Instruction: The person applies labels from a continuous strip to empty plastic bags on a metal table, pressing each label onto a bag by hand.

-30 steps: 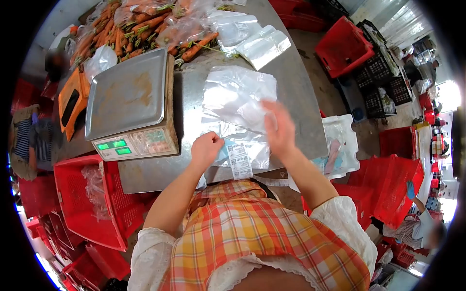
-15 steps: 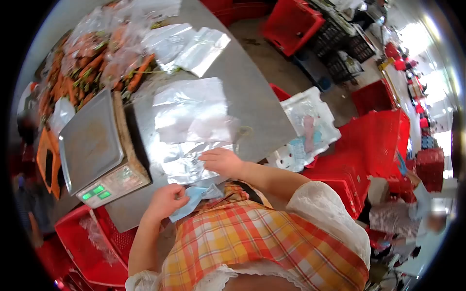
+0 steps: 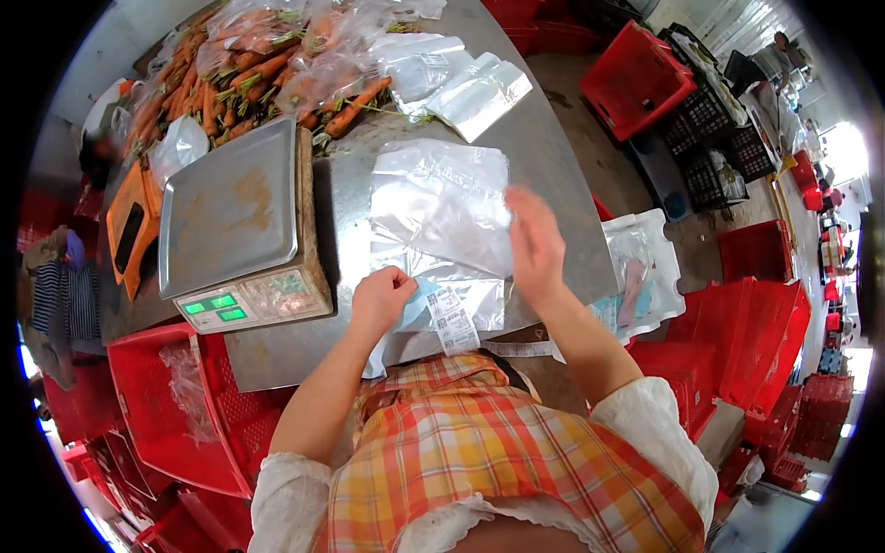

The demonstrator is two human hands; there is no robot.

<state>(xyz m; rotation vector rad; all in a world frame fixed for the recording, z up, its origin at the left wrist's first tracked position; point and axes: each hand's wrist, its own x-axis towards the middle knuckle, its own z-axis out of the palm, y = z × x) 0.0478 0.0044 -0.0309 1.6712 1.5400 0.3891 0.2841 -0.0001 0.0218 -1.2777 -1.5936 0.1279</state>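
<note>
My left hand [image 3: 381, 302] is closed around a strip of labels with a light blue backing. Printed white labels [image 3: 451, 318] with barcodes hang from it over the table's near edge. Clear plastic bags [image 3: 441, 207] lie flat and stacked on the metal table, just beyond that hand. At their right edge is my right hand [image 3: 537, 247], slightly blurred, with its fingers stretched out and nothing seen in them. Left of the bags stands a scale [image 3: 235, 207] with a metal pan and a lit green display.
Carrots [image 3: 249, 78], partly under plastic bags, pile up at the table's far left. More flat bags [image 3: 479, 92] lie at the back. An orange device [image 3: 134, 226] sits left of the scale. Red crates [image 3: 152, 405] and a white foam tray [image 3: 666, 267] flank the table.
My right hand has moved from the lower part of the bags to their right edge. My left hand has raised the label strip, and its printed labels now show. The camera view has shifted.
</note>
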